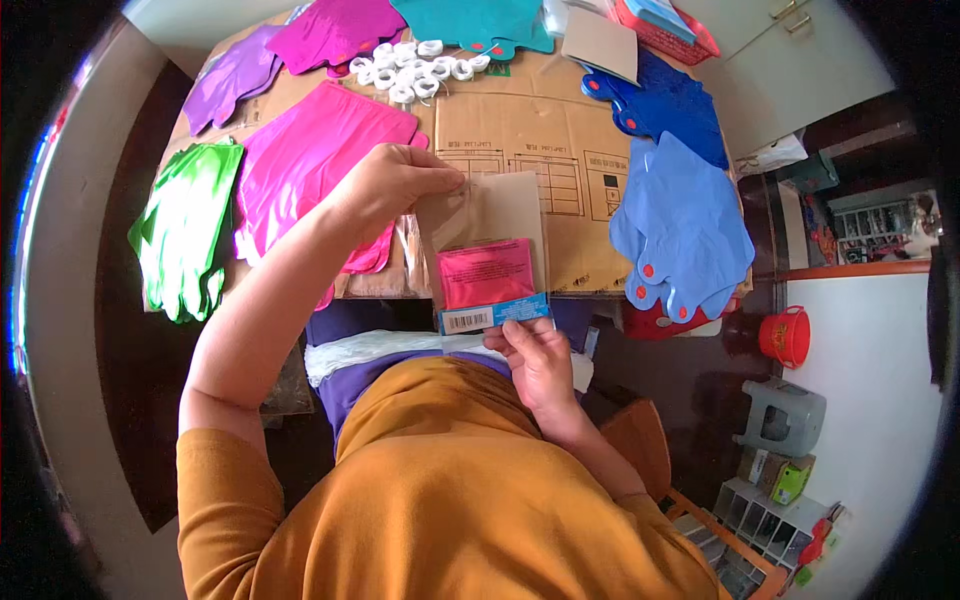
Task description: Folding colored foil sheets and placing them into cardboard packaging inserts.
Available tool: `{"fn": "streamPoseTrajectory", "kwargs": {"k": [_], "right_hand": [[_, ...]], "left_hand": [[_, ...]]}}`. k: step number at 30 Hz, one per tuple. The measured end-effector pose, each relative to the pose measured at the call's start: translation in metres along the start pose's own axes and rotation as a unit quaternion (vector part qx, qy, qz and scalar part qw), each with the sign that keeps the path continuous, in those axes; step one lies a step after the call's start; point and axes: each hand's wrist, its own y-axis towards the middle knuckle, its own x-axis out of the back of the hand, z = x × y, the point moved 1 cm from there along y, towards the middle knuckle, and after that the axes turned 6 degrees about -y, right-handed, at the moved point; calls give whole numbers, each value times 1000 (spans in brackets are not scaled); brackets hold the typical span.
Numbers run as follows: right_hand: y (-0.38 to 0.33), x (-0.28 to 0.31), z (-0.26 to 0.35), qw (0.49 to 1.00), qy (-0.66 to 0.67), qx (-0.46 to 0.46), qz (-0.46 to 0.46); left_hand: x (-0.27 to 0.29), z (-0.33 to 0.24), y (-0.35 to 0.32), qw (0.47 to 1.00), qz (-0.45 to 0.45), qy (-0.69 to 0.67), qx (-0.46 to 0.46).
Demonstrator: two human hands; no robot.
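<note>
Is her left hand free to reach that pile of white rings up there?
Probably not right away: the left hand is pinching the top of the tan packet. The white rings lie just beyond, with nothing between.

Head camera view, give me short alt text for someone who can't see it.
A person's left hand and right hand hold a clear packet with a tan card and folded pink item above a flattened cardboard box. Foil balloons lie around: green, pink, blue; white ribbon rolls sit beyond.
</note>
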Motion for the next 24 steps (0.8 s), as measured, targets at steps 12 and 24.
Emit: {"fn": "streamPoseTrajectory", "kwargs": {"k": [12,24], "right_hand": [[-3,3,-2,1000,1,-11,-11],[-2,4,-4,999,-35,3,-14]], "left_hand": [[-6,1,1,994,-11,106,-10],[-9,-8,0,982,31,160,-94]]}}
